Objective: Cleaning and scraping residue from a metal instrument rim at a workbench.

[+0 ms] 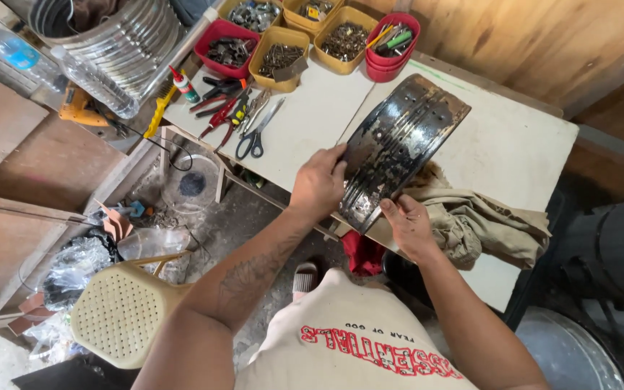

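Both hands grip the curved metal rim [397, 150] at the bench's near edge: left hand [318, 184] clamped on its side, right hand [407, 225] under its lower end; it looks stiff, heavy, sharp-edged.

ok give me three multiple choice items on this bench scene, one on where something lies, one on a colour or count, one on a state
1. Where do the scissors lie?
A. on the table left of the curved metal piece
B. on the floor
C. in a red tray

2. What colour is the square tray of dark parts at the table's far edge?
A. blue
B. red
C. white

3. How is the curved metal piece held?
A. left hand only
B. lying untouched
C. both hands grip it

Answers:
1. A: they rest on the white table beside the pliers.
2. B: its walls are red.
3. C: the left hand and right hand clasp its near end.
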